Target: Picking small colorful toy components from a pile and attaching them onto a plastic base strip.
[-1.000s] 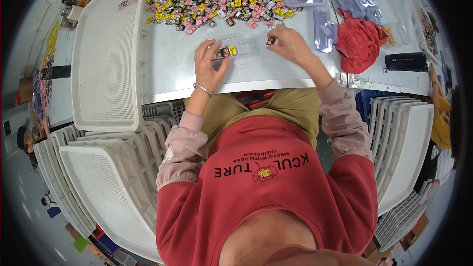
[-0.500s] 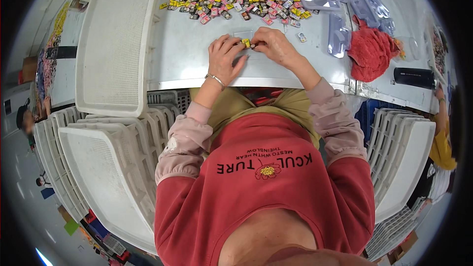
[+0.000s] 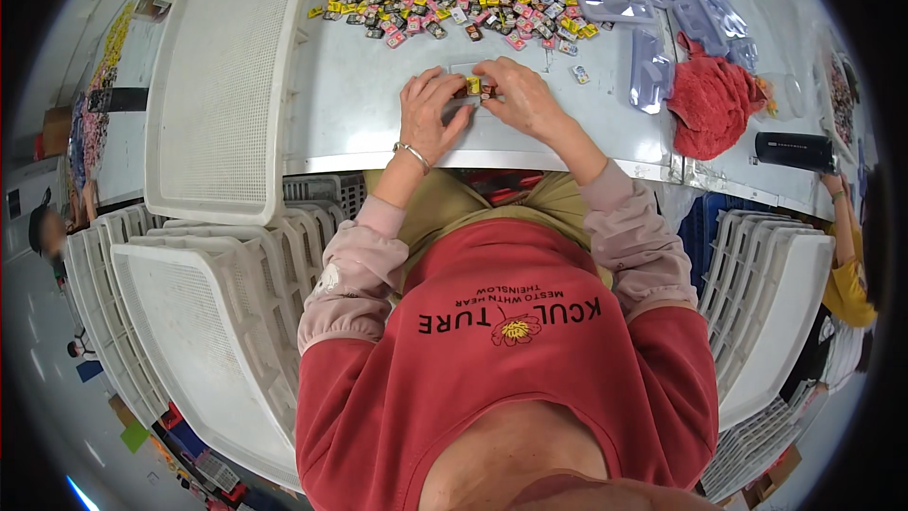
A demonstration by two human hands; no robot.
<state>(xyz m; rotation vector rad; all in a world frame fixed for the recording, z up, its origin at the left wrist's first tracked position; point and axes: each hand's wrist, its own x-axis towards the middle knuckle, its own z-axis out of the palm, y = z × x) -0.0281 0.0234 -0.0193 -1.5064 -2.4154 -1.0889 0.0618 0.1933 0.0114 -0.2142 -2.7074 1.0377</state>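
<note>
Row of small blocks seemingly lengthened: dark block, held apart in right hand a second ago, now brought beside yellow end block, over clear tray. Work judged advanced by one piece. Row's left end covered by curved fingers of left hand; dark block met by right fingertips. Firmness of either grip cannot be told.

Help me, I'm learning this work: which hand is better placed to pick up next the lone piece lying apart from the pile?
Most likely the right hand: it is nearer the lone piece. The left hand is farther off, with the right hand between.
</note>
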